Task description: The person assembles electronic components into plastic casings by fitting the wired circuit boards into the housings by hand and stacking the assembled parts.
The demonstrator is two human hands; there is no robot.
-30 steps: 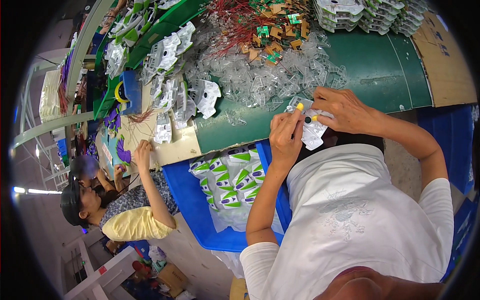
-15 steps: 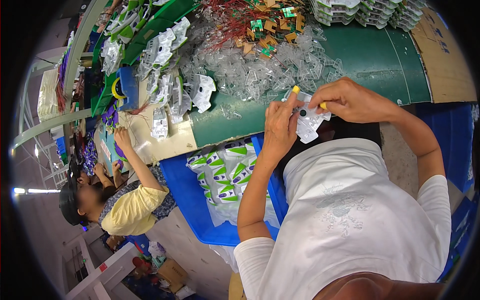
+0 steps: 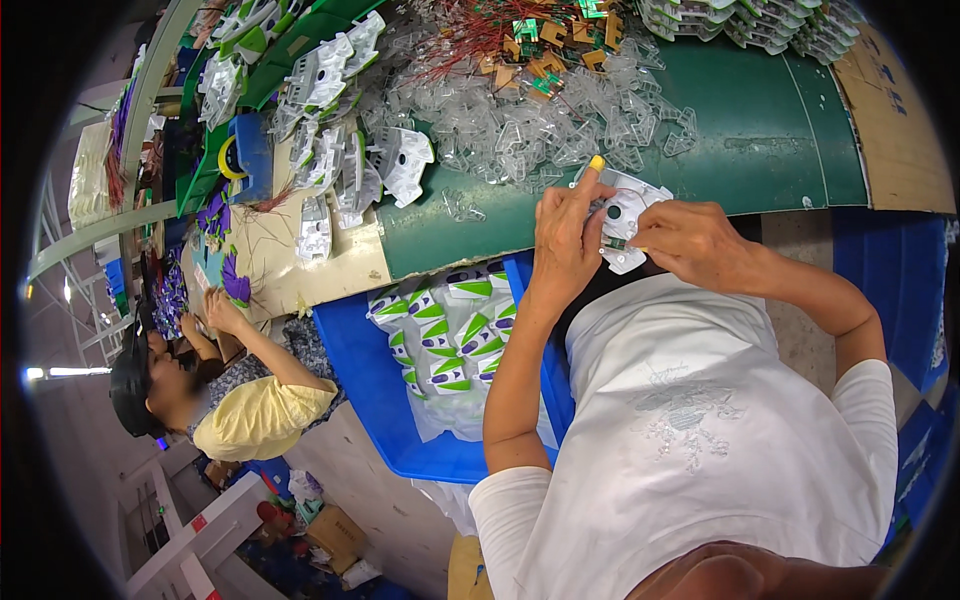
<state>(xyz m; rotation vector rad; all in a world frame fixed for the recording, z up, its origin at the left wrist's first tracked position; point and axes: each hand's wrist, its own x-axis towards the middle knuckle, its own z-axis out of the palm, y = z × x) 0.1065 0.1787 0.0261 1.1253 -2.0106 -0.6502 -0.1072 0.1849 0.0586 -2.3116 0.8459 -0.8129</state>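
Note:
My left hand is closed around the left edge of a white plastic shell with a round dark hole, held over the table's front edge. A yellow finger cover sits on its raised index fingertip. The fingers of my right hand are pinched together against the near part of the same shell, where a small greenish piece shows at the fingertips. What exactly those fingers hold is hidden. Just beyond the shell lies a heap of clear plastic parts on the green table.
Brown-and-green small boards with red wires top the heap. White shells are stacked at the far right and lie at the left. Below the table edge stands a blue bin of white-green pieces. A co-worker sits at left.
My right hand has moved down the shell toward my body, its fingers now at the near part. The shell has turned somewhat in my left hand. The co-worker's arm has lowered slightly.

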